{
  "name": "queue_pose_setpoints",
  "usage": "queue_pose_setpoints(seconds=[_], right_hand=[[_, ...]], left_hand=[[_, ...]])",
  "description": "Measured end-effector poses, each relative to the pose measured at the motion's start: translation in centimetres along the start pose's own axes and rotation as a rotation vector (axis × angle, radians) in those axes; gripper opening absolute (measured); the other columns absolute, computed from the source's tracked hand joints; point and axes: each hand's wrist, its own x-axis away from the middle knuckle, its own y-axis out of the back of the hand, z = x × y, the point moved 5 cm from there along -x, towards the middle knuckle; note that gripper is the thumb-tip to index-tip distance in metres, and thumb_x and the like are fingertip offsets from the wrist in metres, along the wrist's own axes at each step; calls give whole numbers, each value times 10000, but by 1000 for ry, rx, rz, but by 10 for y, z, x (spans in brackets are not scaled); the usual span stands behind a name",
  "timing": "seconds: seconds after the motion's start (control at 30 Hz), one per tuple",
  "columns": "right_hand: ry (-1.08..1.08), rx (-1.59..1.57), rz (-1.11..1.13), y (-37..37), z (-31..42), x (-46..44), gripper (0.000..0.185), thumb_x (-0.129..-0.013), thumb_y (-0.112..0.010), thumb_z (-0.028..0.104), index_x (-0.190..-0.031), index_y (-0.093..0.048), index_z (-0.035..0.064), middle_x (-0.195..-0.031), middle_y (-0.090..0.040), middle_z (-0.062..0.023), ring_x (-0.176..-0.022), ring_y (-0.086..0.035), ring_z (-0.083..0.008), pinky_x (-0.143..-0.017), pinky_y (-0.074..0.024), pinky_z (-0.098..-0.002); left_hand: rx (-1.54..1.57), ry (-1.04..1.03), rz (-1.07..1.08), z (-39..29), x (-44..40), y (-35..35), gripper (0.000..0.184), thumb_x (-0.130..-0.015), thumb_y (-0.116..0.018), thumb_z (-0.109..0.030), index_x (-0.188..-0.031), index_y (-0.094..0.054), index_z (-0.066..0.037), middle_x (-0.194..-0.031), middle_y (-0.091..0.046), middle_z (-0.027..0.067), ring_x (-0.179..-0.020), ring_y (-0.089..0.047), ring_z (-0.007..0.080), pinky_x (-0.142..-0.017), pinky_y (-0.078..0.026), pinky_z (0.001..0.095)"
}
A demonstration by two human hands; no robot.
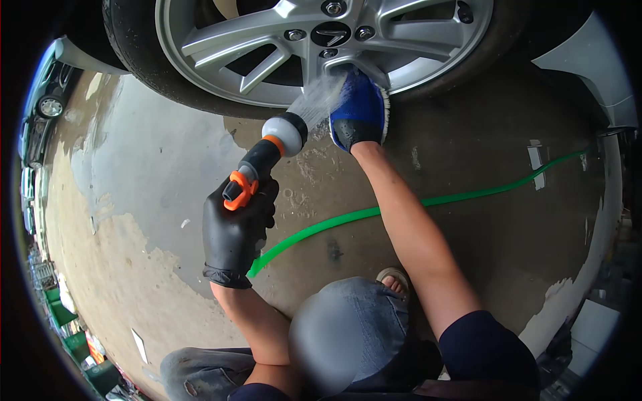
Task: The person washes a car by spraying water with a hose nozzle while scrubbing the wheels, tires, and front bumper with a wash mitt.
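Observation:
My left hand [237, 230], in a black glove, is wrapped round a spray nozzle [261, 157] with a grey and black head and an orange valve. Water sprays from it up and to the right, onto the lower spokes and the mitt. A blue wash mitt [361, 103] with a pale fringe covers my right hand [358, 123] and touches the lower part of a silver alloy wheel [267, 33]. The fingers inside the mitt are hidden. The green hose [334, 222] runs from below my left hand across the floor to the right.
The black tyre [144, 63] curves round the wheel. Wet concrete floor [134, 167] lies below it, with a white scrap [139, 345] at lower left. Parked cars [50, 107] stand at far left, above green containers [77, 346]. Car body panels flank the wheel.

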Motion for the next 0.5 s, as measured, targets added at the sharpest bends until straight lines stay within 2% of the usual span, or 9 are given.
queue_pose_setpoints(seconds=[0.1, 0.13, 0.2, 0.23, 0.27, 0.3, 0.37, 0.43, 0.5], right_hand=[[-6, -168, 76, -9, -13, -3, 302, -914, -635, 158, -1198, -635, 56, -1133, -673, -210, -1093, -641, -391, -985, -498, -457], [-22, -265, 55, -21, -9, -7, 250, -967, -616, 184, -1191, -638, 73, -1127, -684, -146, -1051, -663, -335, -973, -515, -418], [-468, -1502, 137, -60, -19, -3, 196, -1034, -598, 242, -1185, -632, 122, -1086, -670, -36, -1021, -662, -215, -945, -536, -355], [-682, -1941, 238, -48, -3, -2, 186, -1052, -589, 258, -1182, -631, 131, -1076, -660, -11, -1017, -656, -186, -937, -541, -341], [-549, -2266, 325, -60, -7, -4, 222, -1066, -557, 272, -1198, -633, 110, -1089, -669, -37, -1029, -663, -208, -946, -551, -355], [-546, -2270, 317, -59, -9, 0, 222, -1066, -557, 272, -1198, -633, 110, -1089, -669, -37, -1029, -663, -208, -946, -551, -355], [-263, -1488, 27, -44, -16, 2, 315, -1080, -498, 301, -1266, -626, 82, -1188, -671, -75, -1083, -665, -230, -978, -551, -375], [-621, -2406, 150, -13, -3, 28, 385, -1095, -442, 312, -1332, -613, 62, -1289, -662, -94, -1165, -648, -244, -1011, -547, -409], [-573, -2335, 150, 1, -2, 40, 377, -1088, -473, 288, -1352, -605, 54, -1326, -637, -83, -1220, -607, -247, -1061, -481, -384]], left_hand=[[18, -41, -10, -3, 2, 0, 159, -900, -733, -116, -990, -717, 15, -675, -624, 21, -561, -586, 98, -524, -452, 277], [16, -27, -12, -5, 4, -2, 153, -901, -730, -114, -989, -717, 9, -675, -625, 21, -562, -589, 98, -521, -449, 274], [7, -19, -13, -8, 7, -4, 146, -902, -727, -113, -988, -718, 4, -675, -626, 22, -563, -591, 97, -517, -447, 272], [12, -18, -5, -9, 9, -6, 142, -903, -727, -112, -991, -718, 0, -676, -628, 22, -564, -592, 95, -513, -443, 268], [18, -16, 2, -9, 10, -8, 139, -905, -727, -111, -993, -717, -4, -676, -630, 22, -564, -594, 92, -510, -439, 264], [13, -20, 5, -9, 11, -7, 139, -905, -727, -111, -993, -717, -4, -676, -630, 22, -564, -594, 92, -510, -439, 264], [18, -22, 6, -6, 10, -5, 139, -906, -726, -108, -1002, -717, -9, -681, -635, 22, -574, -602, 90, -507, -436, 258], [30, -18, 0, -4, 11, -3, 139, -906, -723, -107, -1004, -718, -8, -683, -637, 23, -578, -606, 91, -507, -437, 259], [49, -23, -20, -4, 11, 5, 139, -907, -720, -105, -1007, -718, -8, -686, -639, 25, -583, -610, 92, -507, -439, 259]])
